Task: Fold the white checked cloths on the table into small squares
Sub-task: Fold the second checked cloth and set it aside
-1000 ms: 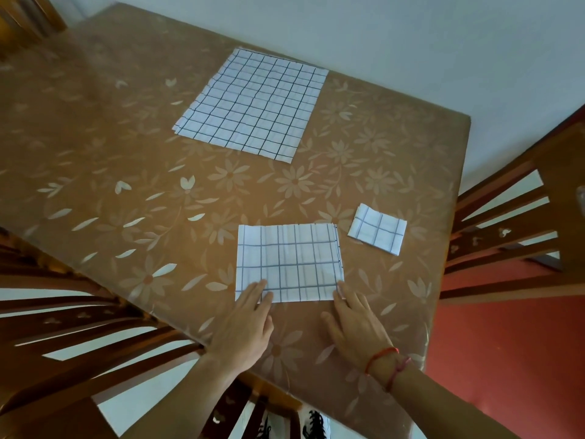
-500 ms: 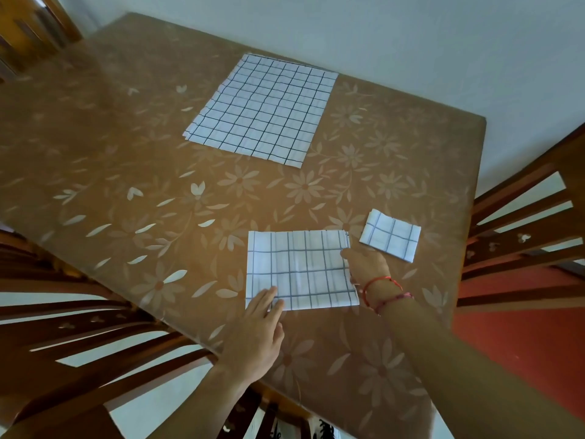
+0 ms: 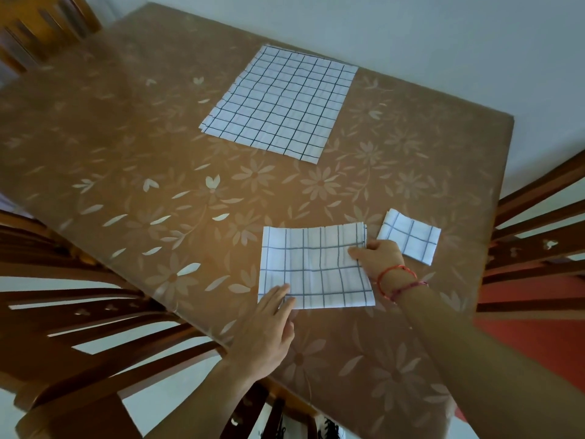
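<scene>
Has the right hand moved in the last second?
Yes. The right hand went from the near edge of the half-folded white checked cloth up its right side, toward the small folded square.

Fingertips of right hand [image 3: 378, 256] hidden at folded cloth [image 3: 313, 267] right edge; chairs [image 3: 79, 299] cropped by frame.

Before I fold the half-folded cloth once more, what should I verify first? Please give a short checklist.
1. Left hand presses flat on the near left corner of the half-folded cloth: ok.
2. Right hand pinches the cloth's right edge: ok.
3. Layers lined up along that right edge: not ok, they seem slightly fanned at the far corner.
4. Small square lies to the right, apart from the cloth: ok.
5. Big cloth lies flat at the far side, out of the way: ok.
</scene>
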The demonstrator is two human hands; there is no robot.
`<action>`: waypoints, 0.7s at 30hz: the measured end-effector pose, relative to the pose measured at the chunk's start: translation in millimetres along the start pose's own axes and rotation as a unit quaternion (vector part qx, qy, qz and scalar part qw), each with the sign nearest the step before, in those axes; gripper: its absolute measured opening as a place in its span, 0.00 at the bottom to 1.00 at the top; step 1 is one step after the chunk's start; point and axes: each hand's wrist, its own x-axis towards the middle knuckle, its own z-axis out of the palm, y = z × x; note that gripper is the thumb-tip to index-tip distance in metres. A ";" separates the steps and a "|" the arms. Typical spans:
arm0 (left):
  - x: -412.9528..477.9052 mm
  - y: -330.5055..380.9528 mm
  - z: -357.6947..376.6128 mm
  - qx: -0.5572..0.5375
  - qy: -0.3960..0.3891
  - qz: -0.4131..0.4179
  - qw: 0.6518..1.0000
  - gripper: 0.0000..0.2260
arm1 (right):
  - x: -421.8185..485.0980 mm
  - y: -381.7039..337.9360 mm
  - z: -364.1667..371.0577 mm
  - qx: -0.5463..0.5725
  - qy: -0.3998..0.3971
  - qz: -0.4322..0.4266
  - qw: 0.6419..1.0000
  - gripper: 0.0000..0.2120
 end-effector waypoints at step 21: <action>15.3 9.0 -22.0 0.030 0.009 0.007 0.999 0.37 | -95.1 42.2 23.6 0.405 -0.107 0.198 0.886 0.12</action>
